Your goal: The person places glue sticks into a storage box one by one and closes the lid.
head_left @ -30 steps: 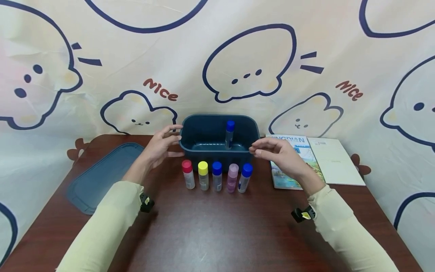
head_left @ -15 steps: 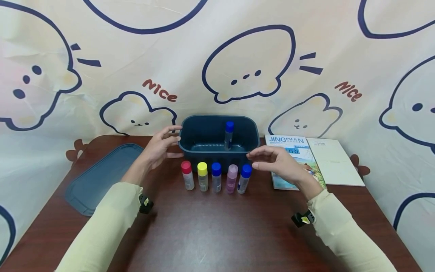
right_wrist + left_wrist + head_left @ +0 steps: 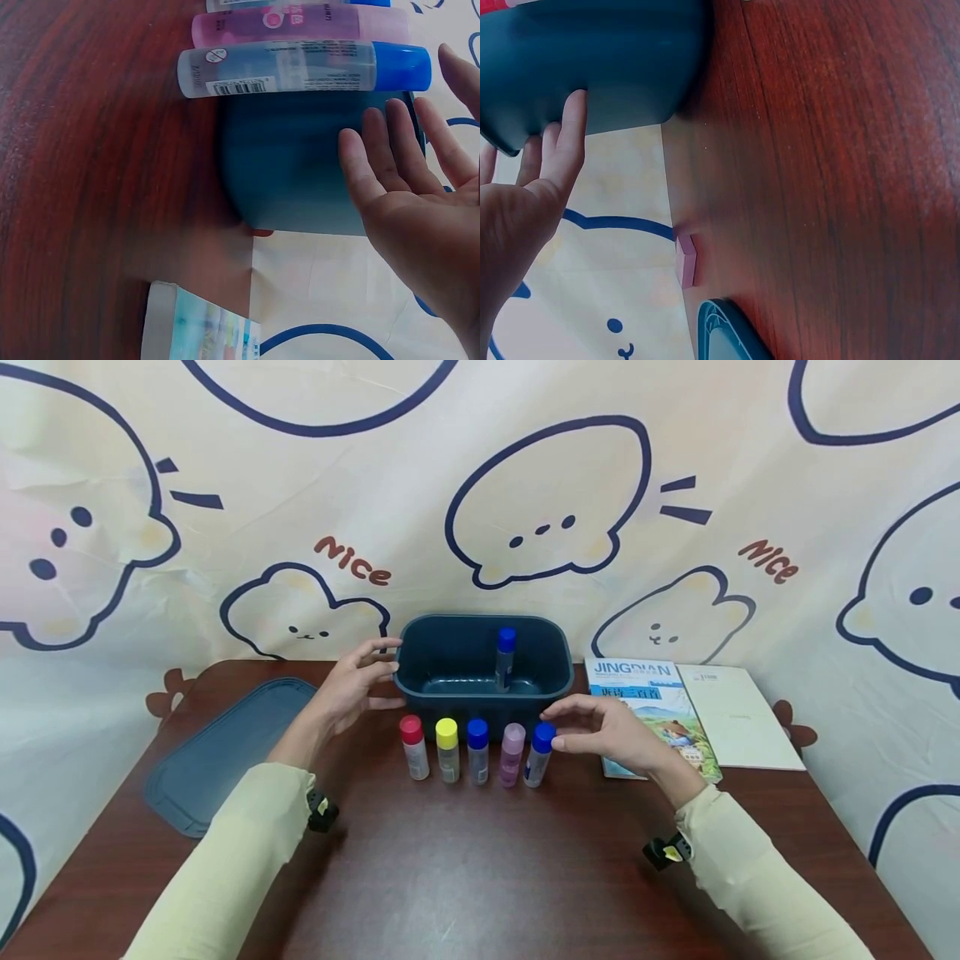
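My left hand (image 3: 351,687) rests its fairly straight fingers on the left end of a dark teal plastic bin (image 3: 450,647). Inside the bin stands a blue-capped bottle (image 3: 505,667). In front of it, a row of slim upright bottles, which look like liquid glue, runs red-capped (image 3: 417,758), yellow-capped (image 3: 448,762), blue-capped (image 3: 478,762), pink (image 3: 512,758) and blue-capped at the right end (image 3: 537,764). My right hand (image 3: 611,735) is at that last bottle, thumb and fingers spread about its cap. In the right wrist view a gap shows between the fingers and the blue cap (image 3: 401,66).
A teal lid (image 3: 225,760) lies on the brown table (image 3: 450,877) at the left. To the right are a colourful book (image 3: 667,718) and a pale one (image 3: 738,718). A cartoon-print cloth (image 3: 420,493) hangs behind. In the left wrist view a small pink block (image 3: 685,260) lies by the table edge.
My right hand has moved from the bin's right front rim down and toward the right-end blue-capped bottle. My left hand stays at the bin's left end.
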Demonstrator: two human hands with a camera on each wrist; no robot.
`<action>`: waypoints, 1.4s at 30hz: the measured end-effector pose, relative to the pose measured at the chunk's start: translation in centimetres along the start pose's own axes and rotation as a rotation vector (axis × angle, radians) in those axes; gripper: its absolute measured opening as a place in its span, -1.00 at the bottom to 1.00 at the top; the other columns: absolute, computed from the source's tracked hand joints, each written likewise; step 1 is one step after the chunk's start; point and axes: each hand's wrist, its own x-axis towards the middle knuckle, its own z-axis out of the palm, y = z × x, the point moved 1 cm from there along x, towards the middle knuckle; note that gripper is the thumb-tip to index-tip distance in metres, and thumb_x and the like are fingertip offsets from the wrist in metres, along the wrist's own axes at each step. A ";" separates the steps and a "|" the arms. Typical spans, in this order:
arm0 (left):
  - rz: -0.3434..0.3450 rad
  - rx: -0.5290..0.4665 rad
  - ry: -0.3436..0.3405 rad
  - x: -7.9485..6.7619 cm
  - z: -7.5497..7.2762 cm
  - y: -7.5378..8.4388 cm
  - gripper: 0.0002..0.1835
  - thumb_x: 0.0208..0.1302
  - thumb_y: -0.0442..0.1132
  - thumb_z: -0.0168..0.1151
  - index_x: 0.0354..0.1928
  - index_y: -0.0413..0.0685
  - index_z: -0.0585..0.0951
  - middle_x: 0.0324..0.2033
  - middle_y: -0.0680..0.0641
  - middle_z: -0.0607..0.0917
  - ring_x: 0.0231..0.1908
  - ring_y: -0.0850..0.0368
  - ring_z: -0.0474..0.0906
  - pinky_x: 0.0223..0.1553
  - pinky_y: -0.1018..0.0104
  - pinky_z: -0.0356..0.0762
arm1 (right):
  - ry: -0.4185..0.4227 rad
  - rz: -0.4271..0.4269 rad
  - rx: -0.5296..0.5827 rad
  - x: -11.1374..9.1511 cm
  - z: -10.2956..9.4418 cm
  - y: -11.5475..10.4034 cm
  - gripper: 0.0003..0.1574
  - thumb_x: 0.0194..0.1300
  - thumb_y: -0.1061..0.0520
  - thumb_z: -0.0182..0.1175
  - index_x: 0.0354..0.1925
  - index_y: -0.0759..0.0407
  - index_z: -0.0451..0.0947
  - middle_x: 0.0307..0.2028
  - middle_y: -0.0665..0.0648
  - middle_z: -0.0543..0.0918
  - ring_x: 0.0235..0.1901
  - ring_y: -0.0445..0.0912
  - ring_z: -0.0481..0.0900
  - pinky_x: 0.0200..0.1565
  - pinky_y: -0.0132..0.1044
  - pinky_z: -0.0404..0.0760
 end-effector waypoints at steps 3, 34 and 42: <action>0.003 -0.002 0.001 0.0 -0.1 0.0 -0.47 0.54 -0.24 0.08 0.48 0.04 0.28 0.43 -0.17 0.21 0.33 -0.27 0.34 0.00 -0.10 0.65 | -0.006 0.007 -0.009 0.0 0.2 0.1 -0.52 0.31 0.10 0.39 0.17 0.14 0.59 0.12 0.14 0.63 0.13 0.10 0.58 0.17 -0.04 0.56; -0.005 -0.009 -0.003 0.0 -0.1 0.0 -0.47 0.55 -0.25 0.06 0.49 0.04 0.27 0.42 -0.18 0.21 0.30 -0.23 0.35 0.00 -0.11 0.65 | 0.087 0.029 -0.046 0.1 1.0 0.8 -0.60 0.32 0.05 0.40 0.10 0.10 0.62 -0.03 0.12 0.69 -0.01 0.11 0.59 0.07 0.02 0.58; -0.002 -0.005 -0.004 0.0 -0.1 -0.1 -0.46 0.55 -0.24 0.07 0.49 0.04 0.27 0.41 -0.18 0.22 0.31 -0.25 0.35 0.00 -0.10 0.65 | 0.112 -0.039 -0.049 -0.2 0.1 -0.5 -0.64 0.35 0.12 0.36 0.09 0.13 0.63 -0.04 0.13 0.69 -0.03 0.11 0.59 0.00 -0.13 0.63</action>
